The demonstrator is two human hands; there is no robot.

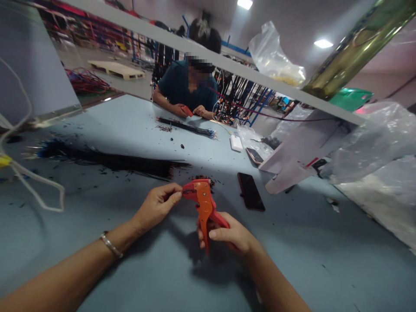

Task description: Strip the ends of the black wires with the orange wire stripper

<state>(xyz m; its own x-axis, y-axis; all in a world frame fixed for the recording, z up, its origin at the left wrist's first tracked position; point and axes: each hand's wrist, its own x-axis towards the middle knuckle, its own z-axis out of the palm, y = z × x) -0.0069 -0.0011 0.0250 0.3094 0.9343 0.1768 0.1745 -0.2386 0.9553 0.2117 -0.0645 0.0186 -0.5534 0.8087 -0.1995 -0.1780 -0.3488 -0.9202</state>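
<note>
My right hand (232,234) is wrapped round the handles of a red and orange wire stripper (204,201), held upright with its jaws pointing left. At the mouth of those jaws, the thumb and forefinger of my left hand (159,203) are pinched together. Whatever lies between these fingertips is too small to make out. Beyond my left hand, a long bundle of black wires (120,162) lies across the table, its bluish ends at the far left. Small dark scraps (198,177) are scattered behind the stripper's head.
A dark phone (251,191) lies right of my right hand. Across the table (130,110), a person (191,86) holds a red tool (186,111) near a second wire bundle (186,126). A white cord (42,195) hangs at left; clear plastic bags (373,143) crowd the right.
</note>
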